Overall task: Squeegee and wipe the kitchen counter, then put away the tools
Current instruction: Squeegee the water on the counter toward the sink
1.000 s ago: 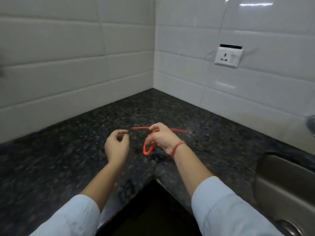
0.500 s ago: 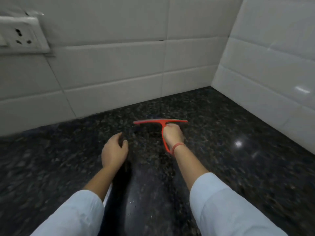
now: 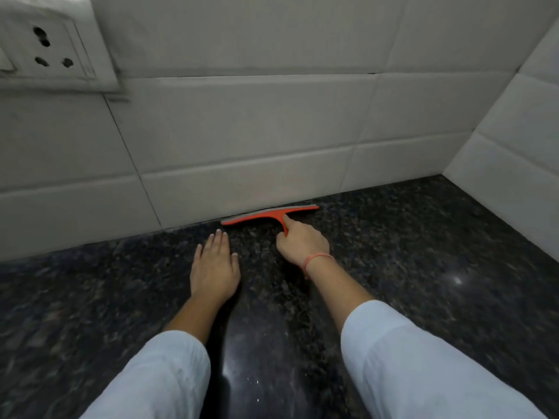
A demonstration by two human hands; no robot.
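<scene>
**Squeegee parked right at the back wall**

Dark speckled counter (image 3: 423, 267), shiny in the near middle with a bright reflection. Orange squeegee (image 3: 269, 213) at the far edge of it, blade lying along the line where stone meets the white tiled wall (image 3: 242, 140), looks like touching or just about touching the bottom tile. Grey rubber strip along the far side of the blade. Handle pointing back toward the near side and mostly buried in the right hand (image 3: 302, 241). That hand wrapped around the handle, index finger stretched out along it up toward the blade. Thin orange band (image 3: 317, 257) on that wrist.

Left hand (image 3: 214, 267) flat on the counter just left of the squeegee handle, palm down, fingers together and straight, pointing at the wall, holding nothing. Fingertips near the left end of the blade, not touching it.

Pale blue sleeves (image 3: 423, 358) on both forearms, pushed up short of the wrists. White wall socket (image 3: 48, 46) up on the far left. Second tiled wall meeting the first in the far right corner.
</scene>
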